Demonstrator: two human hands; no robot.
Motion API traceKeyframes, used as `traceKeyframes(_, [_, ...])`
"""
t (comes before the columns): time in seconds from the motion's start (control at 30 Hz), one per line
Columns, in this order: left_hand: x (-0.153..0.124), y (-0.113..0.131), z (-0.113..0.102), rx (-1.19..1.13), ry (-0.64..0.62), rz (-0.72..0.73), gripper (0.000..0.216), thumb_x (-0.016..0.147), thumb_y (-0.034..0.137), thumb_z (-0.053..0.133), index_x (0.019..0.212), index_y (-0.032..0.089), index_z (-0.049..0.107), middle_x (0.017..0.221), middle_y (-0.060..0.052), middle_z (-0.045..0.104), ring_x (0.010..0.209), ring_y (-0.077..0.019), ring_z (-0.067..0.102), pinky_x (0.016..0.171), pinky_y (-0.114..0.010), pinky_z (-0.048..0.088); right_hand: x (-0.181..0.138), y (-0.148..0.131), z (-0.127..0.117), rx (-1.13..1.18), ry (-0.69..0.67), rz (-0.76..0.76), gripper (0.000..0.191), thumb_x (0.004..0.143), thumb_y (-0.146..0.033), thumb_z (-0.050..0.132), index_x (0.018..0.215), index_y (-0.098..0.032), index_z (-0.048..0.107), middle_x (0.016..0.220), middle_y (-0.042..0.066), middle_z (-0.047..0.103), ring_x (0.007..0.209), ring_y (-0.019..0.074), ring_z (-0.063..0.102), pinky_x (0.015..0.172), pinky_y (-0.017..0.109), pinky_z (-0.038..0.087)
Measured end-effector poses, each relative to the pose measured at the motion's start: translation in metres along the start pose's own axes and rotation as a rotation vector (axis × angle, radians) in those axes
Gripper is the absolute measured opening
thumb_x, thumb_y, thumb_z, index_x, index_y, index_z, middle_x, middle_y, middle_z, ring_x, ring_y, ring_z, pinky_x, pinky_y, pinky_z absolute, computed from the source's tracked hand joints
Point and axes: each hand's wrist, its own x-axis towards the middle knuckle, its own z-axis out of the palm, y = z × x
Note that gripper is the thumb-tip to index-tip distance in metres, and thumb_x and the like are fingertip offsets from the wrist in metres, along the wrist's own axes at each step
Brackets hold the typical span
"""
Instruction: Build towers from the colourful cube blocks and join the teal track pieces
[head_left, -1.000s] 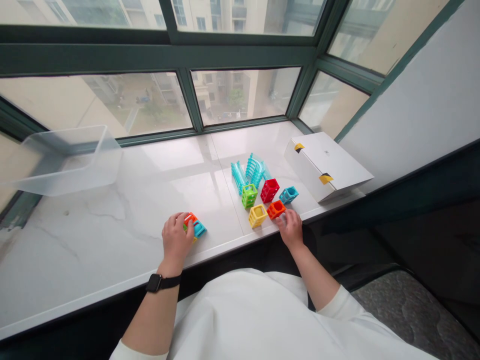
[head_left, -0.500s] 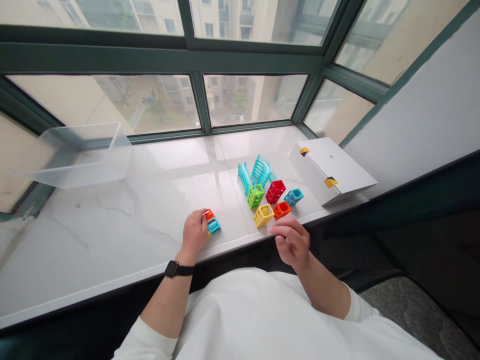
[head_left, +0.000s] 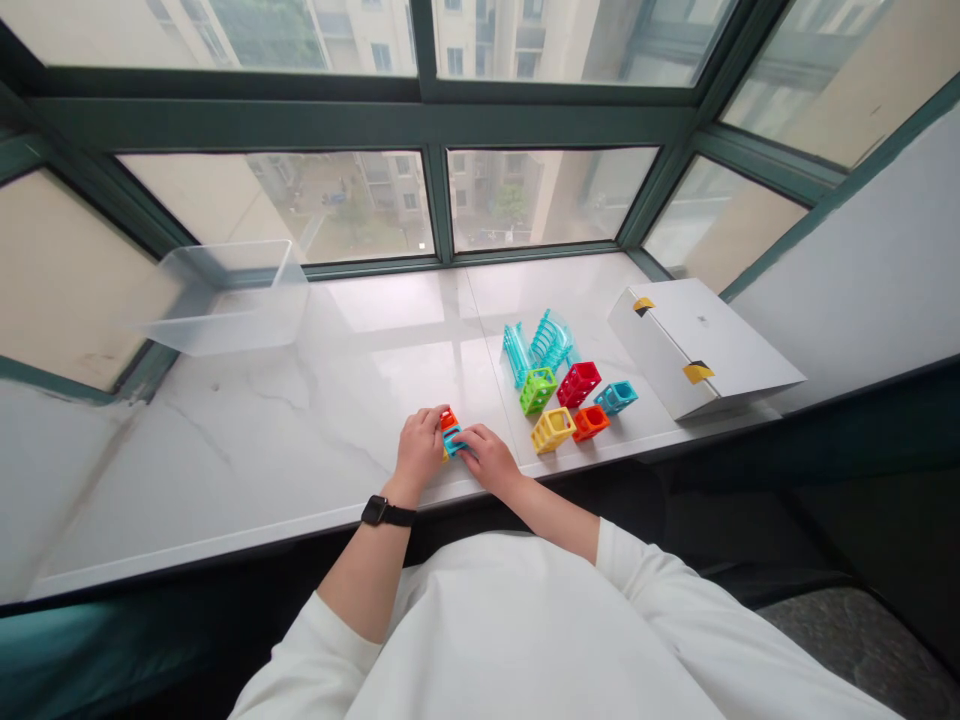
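Near the front edge of the sill, my left hand [head_left: 420, 447] is closed around a small group of plastic toy blocks: an orange block [head_left: 448, 418] on the far side, a blue block [head_left: 453, 438] nearer me, and a bit of yellow below. My right hand [head_left: 488, 460] has its fingers pressed on the blue block from the right. The fingers partly cover the blocks, so how they join is hidden. To the right stand openwork blocks in yellow [head_left: 553, 430], orange [head_left: 591, 422], green [head_left: 538, 391], red [head_left: 578, 384] and blue [head_left: 616, 397].
Translucent teal track pieces [head_left: 551, 342] lie behind the loose blocks. A clear plastic bin [head_left: 247, 335] sits at the left by the window. At the right is a white box [head_left: 712, 335] with yellow-and-black tabs. The white marble-look sill [head_left: 300, 480] ends at a front edge close to my body.
My right hand has moved left from beside the loose blocks to the blue block at my left hand. My left hand keeps its grip. The whole view has shifted slightly.
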Motion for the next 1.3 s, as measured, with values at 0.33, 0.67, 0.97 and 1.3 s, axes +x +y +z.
traceKeyframes(0.33, [0.001, 0.0, 0.0, -0.009, -0.005, -0.013, 0.046, 0.101, 0.016, 0.04, 0.137, 0.023, 0.067, 0.121, -0.011, 0.071, 0.113, -0.0293, 0.063, 0.104, -0.045, 0.049, -0.006, 0.006, 0.0, 0.037, 0.154, 0.07, 0.021, 0.089, -0.009, 0.054, 0.096, -0.025, 0.066, 0.097, 0.005, 0.07, 0.092, 0.0234, 0.067, 0.086, 0.036, 0.056])
traceKeyframes(0.67, [0.0, -0.005, -0.017, 0.075, -0.026, -0.002, 0.044, 0.101, 0.017, 0.044, 0.137, 0.025, 0.068, 0.128, -0.011, 0.073, 0.116, -0.0298, 0.066, 0.102, -0.044, 0.05, -0.006, 0.008, -0.001, 0.222, 0.254, 0.277, 0.011, 0.104, -0.035, 0.048, 0.109, -0.027, 0.053, 0.093, 0.003, 0.079, 0.088, 0.0247, 0.078, 0.08, 0.037, 0.057])
traceKeyframes(0.97, [0.002, 0.033, -0.031, 0.003, 0.05, 0.15, 0.029, 0.099, 0.032, 0.06, 0.125, 0.026, 0.072, 0.12, -0.009, 0.078, 0.116, -0.029, 0.069, 0.11, -0.046, 0.047, -0.004, 0.007, -0.002, 0.269, 0.252, 0.295, 0.013, 0.106, -0.038, 0.047, 0.112, -0.027, 0.054, 0.09, 0.002, 0.08, 0.086, 0.0234, 0.079, 0.081, 0.035, 0.058])
traceKeyframes(1.3, [0.011, 0.028, -0.011, -0.09, -0.001, 0.113, 0.04, 0.086, 0.014, 0.056, 0.117, 0.027, 0.077, 0.11, -0.005, 0.081, 0.109, -0.0268, 0.072, 0.114, -0.046, 0.048, -0.006, 0.008, -0.002, 0.202, 0.246, 0.234, 0.017, 0.095, -0.023, 0.049, 0.11, -0.027, 0.056, 0.09, 0.002, 0.078, 0.085, 0.0235, 0.077, 0.081, 0.036, 0.058])
